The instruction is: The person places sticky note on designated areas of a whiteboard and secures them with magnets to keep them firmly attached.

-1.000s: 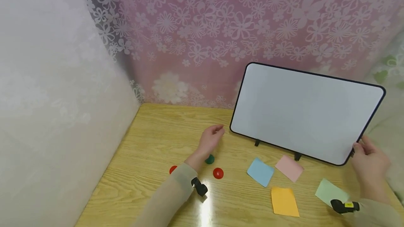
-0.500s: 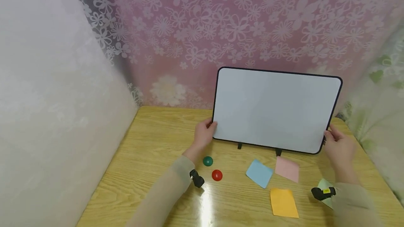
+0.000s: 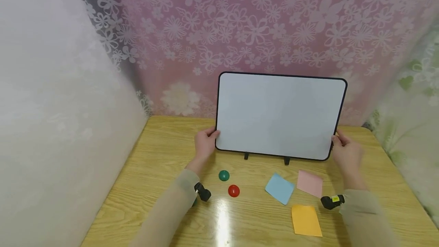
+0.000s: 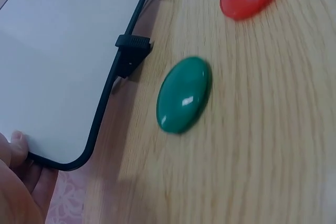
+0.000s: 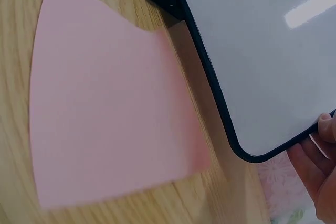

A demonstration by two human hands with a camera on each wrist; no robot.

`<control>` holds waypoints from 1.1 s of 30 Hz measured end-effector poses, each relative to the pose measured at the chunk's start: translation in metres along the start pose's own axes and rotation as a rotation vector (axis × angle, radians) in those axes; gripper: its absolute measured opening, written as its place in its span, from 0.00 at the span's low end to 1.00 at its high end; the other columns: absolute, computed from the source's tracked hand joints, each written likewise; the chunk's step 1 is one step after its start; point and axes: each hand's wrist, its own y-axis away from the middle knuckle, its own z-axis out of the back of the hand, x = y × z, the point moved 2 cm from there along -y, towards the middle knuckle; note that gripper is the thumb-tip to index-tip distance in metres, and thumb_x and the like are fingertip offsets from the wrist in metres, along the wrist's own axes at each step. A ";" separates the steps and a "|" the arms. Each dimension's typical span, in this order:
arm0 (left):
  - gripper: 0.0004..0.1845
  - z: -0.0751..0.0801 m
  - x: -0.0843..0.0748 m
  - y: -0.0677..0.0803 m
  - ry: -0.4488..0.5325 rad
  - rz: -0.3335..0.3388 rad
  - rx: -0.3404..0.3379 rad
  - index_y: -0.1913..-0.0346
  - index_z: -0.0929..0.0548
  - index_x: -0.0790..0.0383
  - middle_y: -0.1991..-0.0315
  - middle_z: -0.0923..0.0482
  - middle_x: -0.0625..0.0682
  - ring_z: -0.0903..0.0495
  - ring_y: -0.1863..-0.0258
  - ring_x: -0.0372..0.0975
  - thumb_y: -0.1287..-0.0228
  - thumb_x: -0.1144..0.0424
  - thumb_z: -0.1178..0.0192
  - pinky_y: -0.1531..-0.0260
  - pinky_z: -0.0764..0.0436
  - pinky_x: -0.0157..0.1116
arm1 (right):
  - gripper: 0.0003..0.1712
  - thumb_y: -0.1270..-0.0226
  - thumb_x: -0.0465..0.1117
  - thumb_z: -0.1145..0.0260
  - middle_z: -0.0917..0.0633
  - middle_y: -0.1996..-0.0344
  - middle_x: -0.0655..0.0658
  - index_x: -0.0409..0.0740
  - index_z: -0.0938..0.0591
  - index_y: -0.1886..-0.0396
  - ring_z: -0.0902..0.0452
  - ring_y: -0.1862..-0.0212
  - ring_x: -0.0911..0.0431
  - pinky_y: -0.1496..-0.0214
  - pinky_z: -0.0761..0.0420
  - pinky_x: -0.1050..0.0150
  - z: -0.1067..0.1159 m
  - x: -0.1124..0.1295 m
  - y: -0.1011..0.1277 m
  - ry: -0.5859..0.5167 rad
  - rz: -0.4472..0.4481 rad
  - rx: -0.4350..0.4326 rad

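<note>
A whiteboard [image 3: 279, 115] with a thin black frame stands upright on small black feet [image 3: 286, 160] toward the back of the table. My left hand [image 3: 205, 143] grips its left edge near the lower corner, thumb on the front and fingers behind. On the opposite edge, my right hand [image 3: 348, 155] pinches the frame the same way, as the right wrist view also shows. In front of the board's left part lie a green round magnet [image 4: 184, 95] and a red one [image 3: 234, 191]. A pink paper note [image 5: 115, 103] lies before the right foot.
A blue note [image 3: 279, 188] and an orange note [image 3: 306, 220] lie on the wooden table [image 3: 137, 190] in front of the board. Part of another green disc [image 3: 194, 202] peeks out by the left sleeve. A pink floral curtain [image 3: 185, 48] hangs behind.
The whiteboard has slid left and turned squarer to the front. My left hand has closed on its left edge, and my right hand has moved left with it, its sleeve now covering the light green note.
</note>
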 end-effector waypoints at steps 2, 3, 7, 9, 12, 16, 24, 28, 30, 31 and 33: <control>0.15 0.006 0.003 -0.002 -0.019 -0.006 0.002 0.42 0.10 0.66 0.46 0.11 0.58 0.12 0.44 0.47 0.26 0.64 0.30 0.48 0.12 0.43 | 0.26 0.12 0.49 0.46 0.17 0.34 0.38 0.51 0.27 0.21 0.21 0.34 0.41 0.69 0.28 0.82 -0.005 0.005 0.001 -0.005 -0.003 -0.001; 0.14 0.010 0.003 -0.002 -0.024 -0.009 0.001 0.43 0.10 0.66 0.47 0.11 0.58 0.12 0.45 0.47 0.26 0.65 0.30 0.49 0.12 0.43 | 0.26 0.12 0.49 0.46 0.17 0.34 0.38 0.52 0.26 0.21 0.21 0.34 0.41 0.68 0.29 0.83 -0.008 0.007 0.001 -0.008 -0.009 -0.003; 0.13 0.021 0.007 -0.003 -0.053 -0.006 -0.003 0.45 0.08 0.67 0.51 0.09 0.58 0.11 0.48 0.48 0.28 0.65 0.28 0.52 0.11 0.44 | 0.24 0.13 0.47 0.44 0.15 0.37 0.38 0.50 0.23 0.24 0.19 0.36 0.43 0.66 0.29 0.83 -0.017 0.014 0.003 -0.031 -0.011 -0.038; 0.13 0.026 0.007 -0.004 -0.060 0.003 -0.003 0.47 0.08 0.67 0.52 0.09 0.58 0.11 0.49 0.49 0.29 0.65 0.27 0.53 0.11 0.44 | 0.24 0.14 0.46 0.43 0.14 0.38 0.37 0.49 0.21 0.25 0.18 0.37 0.44 0.65 0.29 0.83 -0.021 0.017 0.004 -0.047 -0.009 -0.054; 0.13 0.033 0.010 -0.006 -0.054 0.015 0.001 0.47 0.08 0.67 0.53 0.09 0.59 0.11 0.49 0.49 0.29 0.65 0.27 0.53 0.11 0.43 | 0.23 0.14 0.46 0.42 0.14 0.38 0.38 0.48 0.20 0.26 0.18 0.37 0.45 0.64 0.28 0.83 -0.026 0.021 0.005 -0.068 -0.011 -0.054; 0.13 0.041 0.016 -0.006 -0.007 0.032 0.002 0.45 0.09 0.69 0.50 0.10 0.61 0.12 0.46 0.51 0.28 0.66 0.28 0.50 0.12 0.43 | 0.24 0.14 0.46 0.42 0.15 0.37 0.37 0.45 0.20 0.26 0.19 0.36 0.45 0.63 0.28 0.82 -0.031 0.028 0.008 -0.078 -0.011 -0.038; 0.15 0.057 0.020 -0.002 0.114 0.084 -0.036 0.43 0.11 0.71 0.44 0.13 0.64 0.13 0.42 0.53 0.28 0.68 0.29 0.51 0.12 0.39 | 0.22 0.15 0.43 0.40 0.14 0.39 0.36 0.41 0.18 0.29 0.17 0.37 0.45 0.61 0.28 0.82 -0.042 0.042 0.017 -0.095 0.041 -0.060; 0.14 0.064 0.023 -0.004 0.122 0.080 -0.046 0.42 0.11 0.71 0.43 0.14 0.65 0.14 0.41 0.53 0.27 0.69 0.30 0.51 0.12 0.36 | 0.21 0.15 0.43 0.39 0.13 0.40 0.36 0.41 0.17 0.31 0.16 0.38 0.45 0.61 0.27 0.82 -0.048 0.048 0.022 -0.110 0.048 -0.074; 0.15 0.067 0.024 -0.006 0.114 0.069 -0.054 0.42 0.11 0.71 0.43 0.14 0.65 0.14 0.41 0.53 0.27 0.69 0.30 0.51 0.12 0.36 | 0.21 0.16 0.42 0.39 0.13 0.41 0.36 0.41 0.16 0.31 0.16 0.39 0.45 0.61 0.28 0.82 -0.052 0.051 0.024 -0.118 0.056 -0.081; 0.15 0.069 0.024 -0.007 0.109 0.067 -0.057 0.42 0.11 0.71 0.43 0.14 0.65 0.14 0.41 0.53 0.27 0.69 0.30 0.50 0.13 0.36 | 0.20 0.16 0.42 0.38 0.12 0.42 0.36 0.40 0.16 0.32 0.16 0.40 0.45 0.61 0.28 0.82 -0.054 0.052 0.025 -0.120 0.063 -0.084; 0.15 0.074 0.026 -0.009 0.107 0.075 -0.066 0.42 0.11 0.71 0.43 0.14 0.65 0.15 0.41 0.53 0.27 0.68 0.30 0.50 0.13 0.37 | 0.20 0.17 0.41 0.37 0.12 0.43 0.35 0.39 0.15 0.33 0.15 0.41 0.44 0.62 0.29 0.82 -0.058 0.054 0.027 -0.124 0.077 -0.084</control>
